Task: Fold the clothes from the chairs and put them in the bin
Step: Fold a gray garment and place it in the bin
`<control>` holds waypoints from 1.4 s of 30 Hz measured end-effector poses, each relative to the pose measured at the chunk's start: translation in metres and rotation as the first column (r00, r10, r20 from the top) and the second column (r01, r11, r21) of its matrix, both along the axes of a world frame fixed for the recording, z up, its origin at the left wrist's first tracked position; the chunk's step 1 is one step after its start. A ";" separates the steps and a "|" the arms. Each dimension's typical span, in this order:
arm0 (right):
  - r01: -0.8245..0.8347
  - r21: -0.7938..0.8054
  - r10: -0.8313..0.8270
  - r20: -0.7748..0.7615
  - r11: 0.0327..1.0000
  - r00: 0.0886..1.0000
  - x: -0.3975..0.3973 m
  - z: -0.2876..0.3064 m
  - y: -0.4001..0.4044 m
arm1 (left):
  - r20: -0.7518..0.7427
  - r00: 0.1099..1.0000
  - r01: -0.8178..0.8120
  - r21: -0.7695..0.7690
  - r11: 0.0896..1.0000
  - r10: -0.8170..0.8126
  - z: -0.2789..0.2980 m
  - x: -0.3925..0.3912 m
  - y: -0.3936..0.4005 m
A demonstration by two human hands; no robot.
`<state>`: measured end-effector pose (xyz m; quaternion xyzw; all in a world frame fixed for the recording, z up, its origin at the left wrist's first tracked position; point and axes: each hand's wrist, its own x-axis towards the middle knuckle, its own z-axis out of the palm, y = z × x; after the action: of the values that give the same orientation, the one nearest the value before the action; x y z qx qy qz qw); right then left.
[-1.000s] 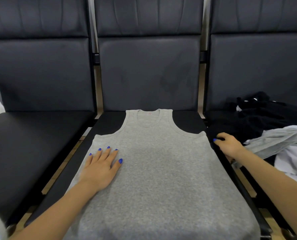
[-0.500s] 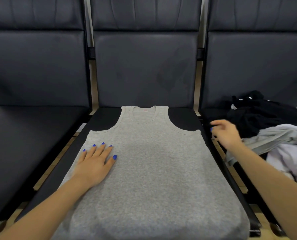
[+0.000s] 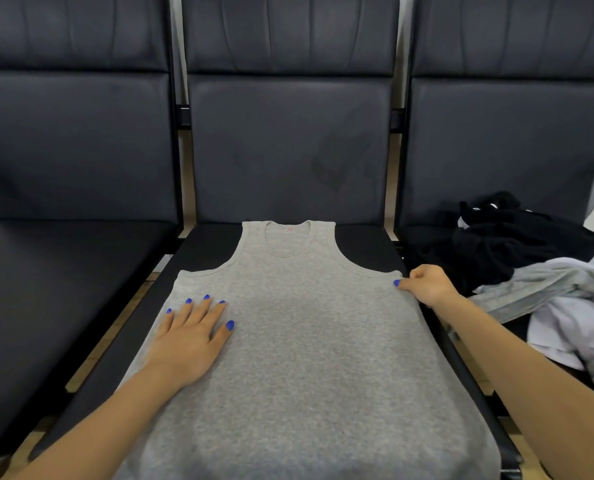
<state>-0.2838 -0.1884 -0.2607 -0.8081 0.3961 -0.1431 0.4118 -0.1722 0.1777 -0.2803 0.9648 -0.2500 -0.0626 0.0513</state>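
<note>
Right hand [image 3: 427, 284] now pinching tank top [image 3: 306, 341] corner (neck label [image 3: 289, 230] unreadable); left hand [image 3: 191, 336] flat

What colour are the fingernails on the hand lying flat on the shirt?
Bright blue, on the left hand pressing the grey tank top; clearest in the head view.

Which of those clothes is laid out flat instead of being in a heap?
The grey tank top on the middle chair seat lies spread flat under both hands. The black garment and the pale clothes are crumpled together on the right chair.
</note>
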 end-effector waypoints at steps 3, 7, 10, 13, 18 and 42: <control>0.017 -0.114 -0.020 -0.027 0.993 0.999 -0.003 -0.004 0.004 | 0.009 1.000 0.006 0.007 1.000 -0.006 0.000 -0.002 0.001; -0.035 -0.367 -0.057 -0.236 0.930 0.970 -0.011 -0.005 0.010 | 0.025 1.000 0.010 0.040 0.999 -0.011 0.000 -0.006 0.004; -0.040 -0.535 -0.098 -0.228 0.844 0.969 -0.018 -0.002 0.019 | 0.030 0.999 0.012 0.064 0.998 -0.014 0.000 -0.010 0.007; -0.080 -0.700 -0.014 -0.128 0.710 0.992 -0.015 0.004 0.038 | 0.100 0.995 0.022 0.098 0.995 -0.032 0.001 -0.013 0.008; -0.460 -0.626 0.285 -0.365 0.630 0.886 -0.004 -0.009 0.102 | 0.055 0.997 0.056 -0.009 0.998 -0.056 0.006 0.008 -0.005; -0.279 -0.493 0.057 -0.417 0.824 0.907 -0.005 -0.004 0.065 | 0.191 0.976 -0.122 0.065 0.990 0.107 0.011 0.062 -0.011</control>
<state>-0.2892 -0.1231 -0.2644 -0.9354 0.3378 -0.0503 0.0917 -0.1102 0.1665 -0.2689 0.9805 -0.1952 0.0219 -0.0057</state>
